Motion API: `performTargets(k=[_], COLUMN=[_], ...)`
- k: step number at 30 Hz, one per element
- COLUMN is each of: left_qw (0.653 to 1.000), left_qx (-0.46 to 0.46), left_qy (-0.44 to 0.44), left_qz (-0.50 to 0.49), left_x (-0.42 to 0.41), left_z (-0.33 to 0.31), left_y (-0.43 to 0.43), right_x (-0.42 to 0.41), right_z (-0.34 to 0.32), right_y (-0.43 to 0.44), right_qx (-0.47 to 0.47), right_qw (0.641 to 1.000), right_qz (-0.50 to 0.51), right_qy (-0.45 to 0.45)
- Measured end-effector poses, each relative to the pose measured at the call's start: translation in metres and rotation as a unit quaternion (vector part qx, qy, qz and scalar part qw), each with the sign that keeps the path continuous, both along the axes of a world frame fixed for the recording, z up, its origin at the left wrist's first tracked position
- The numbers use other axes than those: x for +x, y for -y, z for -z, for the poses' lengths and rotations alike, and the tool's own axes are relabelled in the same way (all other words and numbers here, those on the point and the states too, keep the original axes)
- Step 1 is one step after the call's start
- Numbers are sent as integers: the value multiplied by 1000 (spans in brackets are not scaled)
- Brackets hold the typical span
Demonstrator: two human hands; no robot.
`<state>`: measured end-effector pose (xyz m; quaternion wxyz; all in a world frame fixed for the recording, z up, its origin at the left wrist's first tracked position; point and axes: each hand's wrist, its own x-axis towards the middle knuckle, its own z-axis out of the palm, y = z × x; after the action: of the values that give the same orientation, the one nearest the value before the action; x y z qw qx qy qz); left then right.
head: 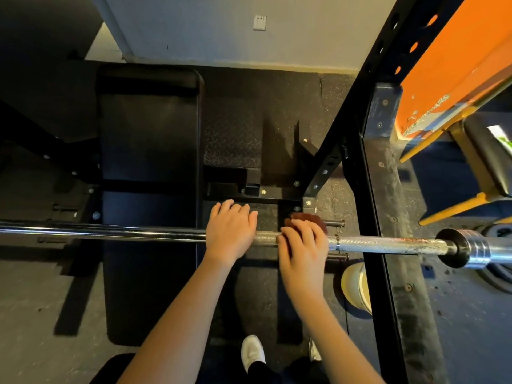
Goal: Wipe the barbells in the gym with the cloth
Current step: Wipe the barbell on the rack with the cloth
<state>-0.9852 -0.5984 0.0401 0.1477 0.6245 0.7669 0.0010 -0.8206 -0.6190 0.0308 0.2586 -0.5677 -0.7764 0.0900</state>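
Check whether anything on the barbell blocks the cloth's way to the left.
Yes: the left hand rests on the barbell just left of the cloth, which the right hand holds against it.

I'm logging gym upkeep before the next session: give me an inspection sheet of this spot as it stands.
Surface: dark speckled rubber floor; black padded bench under the bar.
Job's things: silver steel barbell crossing the black rack upright, rusty towards its right end; brown cloth on its knurled part.
Clutter: pale round tub on the floor by the upright.
Hands: left hand rests on the bar; right hand holds the cloth against it.
Cables: nothing seen.
Surroundings: white wall with socket, orange panel, yellow-framed equipment.
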Motion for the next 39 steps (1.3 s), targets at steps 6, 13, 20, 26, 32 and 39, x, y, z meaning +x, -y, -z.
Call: performTargets(k=[6,13,20,26,32,39], left_qw=[1000,1000,998,998,998,997], left_qx=[4,-4,-43,-26,-16,22], left_qy=[3,20,38,38,60,68], left_qz=[6,-6,-12,-29,-31,-35], left_x=[-2,-3,-8,-6,-8,-6], left_z=[-2,-1,-1,-2,-5,-7], left_y=[-3,-10,-19,-22,-23,-24], right_x=[65,-3,64,-7,65,-9], right_z=[-4,-1,-7,-5,-11,-4], right_y=[-31,-10,-43,-22,-44,-21], right_qx=[6,-10,-32,-55,-71,-38], right_qw=[999,998,998,995,995,994], right_qz=[26,-30,38,-75,-54,-73], right_qy=[27,53,28,44,52,71])
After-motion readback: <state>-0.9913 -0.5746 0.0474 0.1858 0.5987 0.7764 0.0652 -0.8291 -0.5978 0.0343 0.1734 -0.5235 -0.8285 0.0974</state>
